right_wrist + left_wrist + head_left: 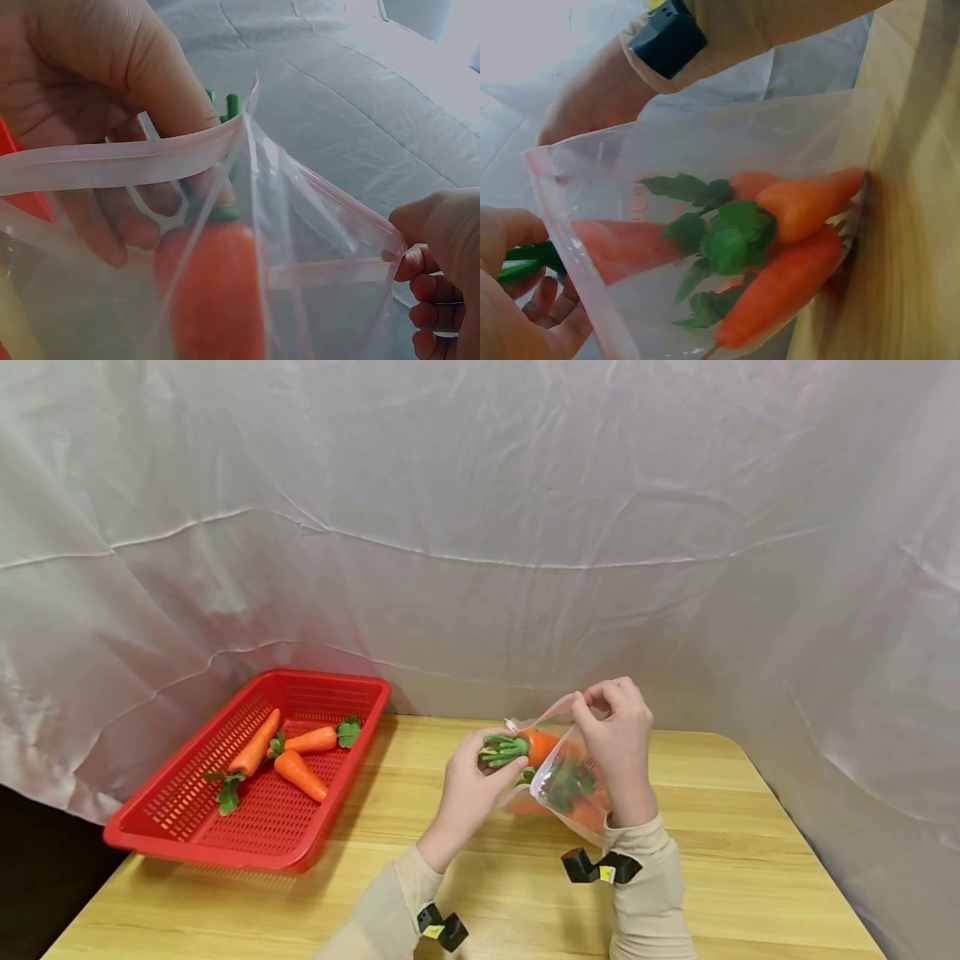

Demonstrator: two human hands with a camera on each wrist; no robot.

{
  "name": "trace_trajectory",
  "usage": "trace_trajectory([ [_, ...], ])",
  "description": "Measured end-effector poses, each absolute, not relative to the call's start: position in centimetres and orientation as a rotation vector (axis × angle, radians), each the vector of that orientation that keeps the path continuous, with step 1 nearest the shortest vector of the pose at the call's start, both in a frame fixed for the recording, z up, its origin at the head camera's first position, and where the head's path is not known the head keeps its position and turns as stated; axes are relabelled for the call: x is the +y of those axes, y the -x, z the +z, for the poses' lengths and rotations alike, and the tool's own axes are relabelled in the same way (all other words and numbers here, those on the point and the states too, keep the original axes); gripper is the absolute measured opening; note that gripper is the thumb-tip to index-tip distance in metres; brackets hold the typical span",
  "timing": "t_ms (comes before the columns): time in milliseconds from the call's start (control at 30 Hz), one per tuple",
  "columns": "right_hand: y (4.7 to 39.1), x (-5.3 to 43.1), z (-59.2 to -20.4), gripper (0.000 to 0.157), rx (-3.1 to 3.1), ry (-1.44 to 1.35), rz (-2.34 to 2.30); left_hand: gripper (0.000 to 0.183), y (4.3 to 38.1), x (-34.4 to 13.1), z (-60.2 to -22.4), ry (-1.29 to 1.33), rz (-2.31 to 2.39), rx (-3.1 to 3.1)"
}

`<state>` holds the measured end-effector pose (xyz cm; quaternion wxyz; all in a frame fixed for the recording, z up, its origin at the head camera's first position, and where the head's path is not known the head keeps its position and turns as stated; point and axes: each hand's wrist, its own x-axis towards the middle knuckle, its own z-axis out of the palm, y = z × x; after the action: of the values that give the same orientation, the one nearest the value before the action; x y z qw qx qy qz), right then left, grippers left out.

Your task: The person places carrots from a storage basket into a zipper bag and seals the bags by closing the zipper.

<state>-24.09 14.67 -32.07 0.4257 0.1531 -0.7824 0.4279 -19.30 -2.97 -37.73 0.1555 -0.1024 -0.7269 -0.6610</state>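
Observation:
My left hand [472,781] holds a carrot [538,746] near its green stem end, and in the right wrist view its fingers reach inside the bag's mouth. The carrot's orange body [214,292] points down into a clear zip bag [630,315] with a pinkish rim. Thumb and fingertips of my right hand [618,739] pinch the rim on the far right side, and the mouth gapes between the two hands. Several other carrots [780,289] with green leaves lie at the bottom of the bag, close to the tabletop.
A red perforated basket [217,852] stands on the left of the wooden table [720,860]. In it lie three leafy carrots [300,774]. A grey-white cloth [480,527] hangs behind the table and along its right side.

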Motion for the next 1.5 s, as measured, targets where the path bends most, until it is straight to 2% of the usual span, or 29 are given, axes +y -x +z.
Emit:
trace_trajectory([
  [200, 24.1, 14.7, -32.1, 0.015, -1.967, -0.375, 1.072, 0.048, 19.3, -3.5, -37.3, 0.291, -1.933, -2.115],
  [867, 24.3, 14.5, -32.2, 0.015, -1.956, -0.382, 1.081, 0.024, 19.4, -3.8, -36.9, 0.504, -2.212, -1.939],
  [1500, 24.2, 14.8, -32.1, 0.016, -1.919, -0.383, 1.054, 0.022, 19.8, -6.5, -35.4, 0.375, -2.066, -1.870],
])
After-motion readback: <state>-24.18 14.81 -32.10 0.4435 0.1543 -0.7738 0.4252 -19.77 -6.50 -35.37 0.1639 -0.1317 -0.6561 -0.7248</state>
